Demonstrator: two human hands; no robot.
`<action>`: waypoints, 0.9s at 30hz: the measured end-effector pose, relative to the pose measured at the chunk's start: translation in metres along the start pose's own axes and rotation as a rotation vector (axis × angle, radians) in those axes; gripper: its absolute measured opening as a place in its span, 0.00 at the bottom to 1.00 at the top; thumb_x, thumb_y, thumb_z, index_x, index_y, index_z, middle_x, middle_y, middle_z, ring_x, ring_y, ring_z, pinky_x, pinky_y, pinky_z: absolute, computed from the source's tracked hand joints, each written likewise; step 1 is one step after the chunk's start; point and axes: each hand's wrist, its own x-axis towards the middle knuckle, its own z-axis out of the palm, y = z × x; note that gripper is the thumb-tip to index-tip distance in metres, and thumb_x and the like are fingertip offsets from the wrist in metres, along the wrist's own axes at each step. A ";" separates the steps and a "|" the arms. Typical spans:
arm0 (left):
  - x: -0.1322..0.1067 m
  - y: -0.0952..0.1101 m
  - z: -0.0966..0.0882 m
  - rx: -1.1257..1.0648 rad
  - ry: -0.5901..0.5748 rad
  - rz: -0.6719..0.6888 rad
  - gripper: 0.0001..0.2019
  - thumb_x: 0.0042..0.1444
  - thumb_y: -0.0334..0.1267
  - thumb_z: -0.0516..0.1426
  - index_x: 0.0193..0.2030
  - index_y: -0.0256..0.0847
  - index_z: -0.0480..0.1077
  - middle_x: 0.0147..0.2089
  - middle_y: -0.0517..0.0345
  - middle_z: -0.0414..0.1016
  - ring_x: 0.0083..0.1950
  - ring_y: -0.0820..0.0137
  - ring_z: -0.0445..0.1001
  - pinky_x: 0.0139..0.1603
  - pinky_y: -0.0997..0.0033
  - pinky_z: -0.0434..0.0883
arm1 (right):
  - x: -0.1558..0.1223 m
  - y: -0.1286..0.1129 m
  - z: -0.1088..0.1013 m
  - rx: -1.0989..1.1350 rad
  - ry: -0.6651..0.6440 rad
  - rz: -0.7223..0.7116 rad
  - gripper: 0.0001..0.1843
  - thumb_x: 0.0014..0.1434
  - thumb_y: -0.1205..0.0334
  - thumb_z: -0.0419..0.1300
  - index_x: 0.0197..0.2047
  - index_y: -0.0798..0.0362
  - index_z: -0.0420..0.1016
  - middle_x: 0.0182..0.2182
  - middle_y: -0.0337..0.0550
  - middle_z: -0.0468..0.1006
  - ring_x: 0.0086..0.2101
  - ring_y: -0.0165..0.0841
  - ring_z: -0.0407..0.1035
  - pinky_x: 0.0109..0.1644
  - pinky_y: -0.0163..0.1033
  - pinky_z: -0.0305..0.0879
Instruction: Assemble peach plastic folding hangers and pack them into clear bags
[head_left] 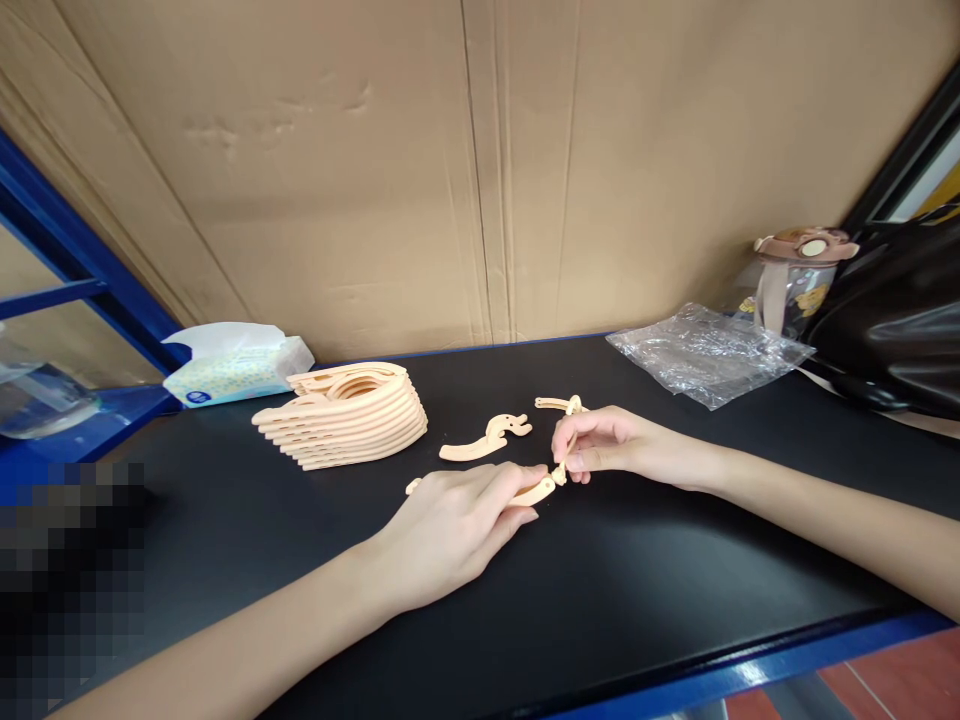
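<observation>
My left hand lies over a curved peach plastic piece on the black table, fingers pressed down on it; one end of the piece pokes out left of the hand. My right hand pinches a thin peach hook part that meets the end of that piece at the fingertips. A loose curved peach piece lies just behind both hands. A stack of several assembled peach pieces stands to the left of it.
A tissue pack sits at the back left by a blue frame. Crumpled clear plastic, a lidded cup and a black bag are at the back right. A cardboard wall rises behind.
</observation>
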 end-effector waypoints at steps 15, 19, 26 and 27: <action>0.002 0.001 -0.001 0.055 0.005 0.120 0.10 0.67 0.37 0.48 0.54 0.41 0.60 0.35 0.62 0.74 0.31 0.72 0.75 0.26 0.75 0.64 | 0.000 0.000 0.000 -0.094 -0.017 -0.013 0.08 0.56 0.60 0.64 0.37 0.55 0.77 0.29 0.38 0.76 0.31 0.27 0.67 0.39 0.35 0.64; 0.002 0.001 0.000 0.074 0.002 0.132 0.10 0.67 0.36 0.48 0.54 0.40 0.60 0.34 0.63 0.73 0.30 0.72 0.73 0.24 0.75 0.62 | -0.001 0.002 0.000 -0.127 -0.011 -0.029 0.10 0.57 0.58 0.64 0.38 0.55 0.77 0.31 0.40 0.77 0.32 0.28 0.68 0.37 0.35 0.64; 0.000 0.001 -0.001 0.071 -0.023 0.114 0.10 0.67 0.36 0.48 0.53 0.39 0.61 0.33 0.62 0.72 0.29 0.72 0.72 0.24 0.75 0.61 | -0.005 -0.003 0.005 -0.155 0.032 -0.011 0.10 0.58 0.57 0.62 0.37 0.56 0.76 0.31 0.40 0.76 0.32 0.27 0.66 0.38 0.35 0.62; 0.000 0.001 -0.001 0.070 -0.023 0.114 0.10 0.67 0.36 0.48 0.53 0.39 0.61 0.33 0.63 0.71 0.29 0.72 0.72 0.24 0.75 0.61 | -0.005 -0.003 0.006 -0.157 0.037 -0.011 0.10 0.58 0.57 0.62 0.37 0.56 0.76 0.31 0.40 0.76 0.32 0.27 0.66 0.38 0.35 0.62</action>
